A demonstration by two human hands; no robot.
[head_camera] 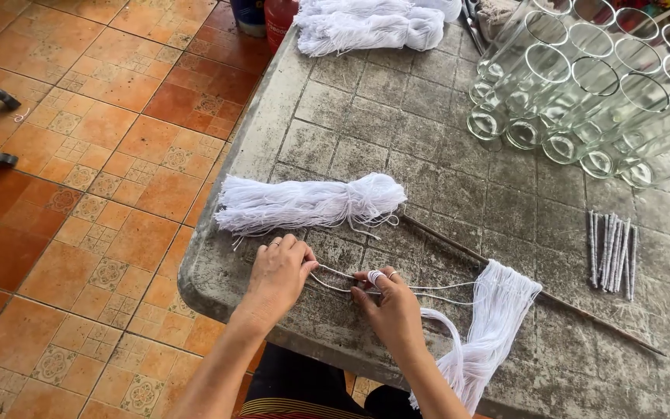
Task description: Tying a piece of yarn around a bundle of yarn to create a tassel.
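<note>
My left hand (279,273) and my right hand (391,304) rest on a grey stone table (397,132), each pinching an end of a short loop of white string (333,278). String is wound around my right forefinger. Thin strands run right from that hand to a hank of white threads (496,318) draped over a thin dark stick (459,247) and hanging off the table's near edge. A loose bundle of cut white string (304,203) lies just beyond my left hand.
Several clear glass tumblers (583,93) stand at the table's back right. A small pile of grey-white wrapped sticks (613,250) lies at right. More white string bundles (370,27) sit at the far edge. Orange tiled floor (79,171) is to the left.
</note>
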